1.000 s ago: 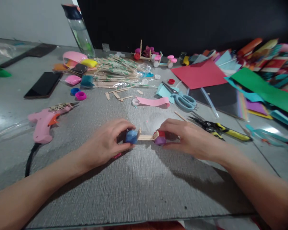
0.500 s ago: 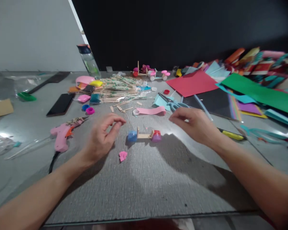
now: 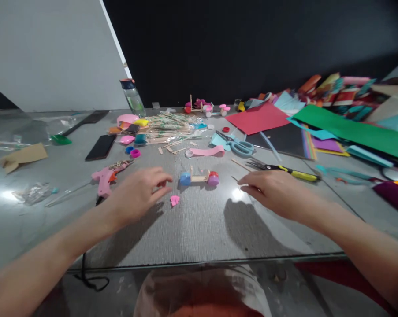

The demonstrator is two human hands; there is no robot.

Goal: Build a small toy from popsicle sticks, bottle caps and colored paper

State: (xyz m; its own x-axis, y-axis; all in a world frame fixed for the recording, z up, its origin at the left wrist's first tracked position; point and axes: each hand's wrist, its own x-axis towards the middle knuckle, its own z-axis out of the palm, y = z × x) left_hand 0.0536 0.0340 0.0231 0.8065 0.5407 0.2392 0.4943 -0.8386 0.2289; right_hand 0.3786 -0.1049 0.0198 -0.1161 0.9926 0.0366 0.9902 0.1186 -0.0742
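On the table between my hands stands a small craft-stick car [image 3: 199, 178] with blue, red and purple bottle-cap wheels. My left hand [image 3: 144, 189] hovers to its left, fingers loosely curled and thumb apart, with nothing in it. A crumpled pink piece [image 3: 175, 200] lies just beyond those fingertips. To the right of the car is my right hand [image 3: 268, 189], palm down, its fingertips drawn together. A thin dark sliver [image 3: 235, 178] shows at these fingertips; it looks pinched there, but its kind is unclear. Close by lies a thin wooden stick [image 3: 241, 165].
A pink glue gun [image 3: 105, 178] and a phone [image 3: 100, 147] lie left. Behind are wooden sticks [image 3: 167, 125], a pink paper strip [image 3: 208, 151], blue scissors [image 3: 241, 147] and more small cars [image 3: 199, 105]. Yellow-handled pliers [image 3: 298, 174] and coloured paper [image 3: 351, 132] lie right.
The view has tilted down, showing the table's front edge and my lap. Both hands have come nearer to me relative to the car, uncovering the pliers and stick. The car stays in place.
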